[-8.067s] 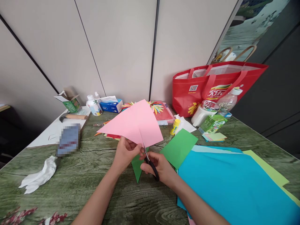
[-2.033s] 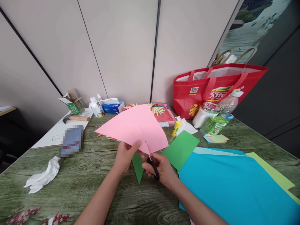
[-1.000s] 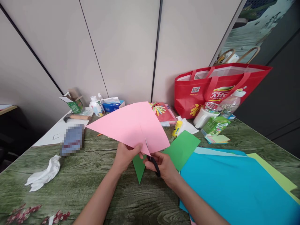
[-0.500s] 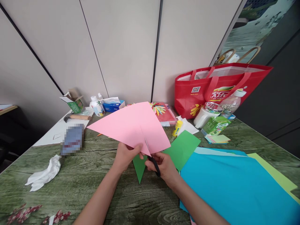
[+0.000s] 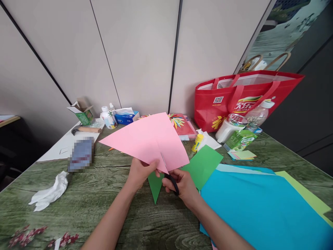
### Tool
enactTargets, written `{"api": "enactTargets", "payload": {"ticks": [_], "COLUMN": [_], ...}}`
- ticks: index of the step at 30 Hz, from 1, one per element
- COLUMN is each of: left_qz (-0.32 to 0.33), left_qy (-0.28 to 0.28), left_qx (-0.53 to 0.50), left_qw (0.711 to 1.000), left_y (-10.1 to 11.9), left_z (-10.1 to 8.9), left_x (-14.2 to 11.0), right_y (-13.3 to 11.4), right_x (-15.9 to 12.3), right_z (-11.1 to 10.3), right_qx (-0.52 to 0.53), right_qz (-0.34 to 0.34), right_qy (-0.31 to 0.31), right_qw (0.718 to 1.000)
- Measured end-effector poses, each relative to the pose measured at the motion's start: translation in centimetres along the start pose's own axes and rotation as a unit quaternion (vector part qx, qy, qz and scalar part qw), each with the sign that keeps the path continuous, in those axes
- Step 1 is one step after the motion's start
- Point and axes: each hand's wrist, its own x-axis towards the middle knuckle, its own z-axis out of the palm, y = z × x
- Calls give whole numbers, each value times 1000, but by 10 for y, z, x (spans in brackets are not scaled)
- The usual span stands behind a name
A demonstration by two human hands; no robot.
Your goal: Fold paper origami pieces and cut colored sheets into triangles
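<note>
My left hand (image 5: 140, 172) pinches the near edge of a large pink paper sheet (image 5: 145, 140) and holds it raised over the table. My right hand (image 5: 182, 184) grips black-handled scissors (image 5: 168, 175), whose blades sit in a cut running up into the pink sheet from its near edge. Under both hands lies a pointed green paper triangle (image 5: 155, 185).
A green sheet (image 5: 204, 165) lies right of my hands, then a big blue sheet (image 5: 260, 208) over a light green one. Further back stand a glue stick (image 5: 197, 142), a red tote bag (image 5: 241, 95), a tissue box (image 5: 126, 117) and bottles. A crumpled tissue (image 5: 49, 192) lies left.
Over the last second the hands and scissors have hardly moved. Since eight seconds ago the pink sheet has turned, its left corner swinging further left, and the cut has lengthened.
</note>
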Motion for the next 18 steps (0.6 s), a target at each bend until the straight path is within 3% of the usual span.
{"api": "enactTargets", "payload": {"ticks": [6,11,18], "left_qz": [-13,16,81], "left_qy": [12,75,104], "left_qx": [-29,-20,127], "left_qw": [999,997,983], "left_y": [-5,-1,1], "left_z": [4,11,7], "left_x": [9,26,42], "right_y": [1,1,-1], "right_x": [2,8,9], "right_z": [-2,-4,-3], "right_qx": [-6,-5,8], "right_qz": [-5,-13,-6], "right_qy": [19,51,5], "right_qw": [1000,999,1000]}}
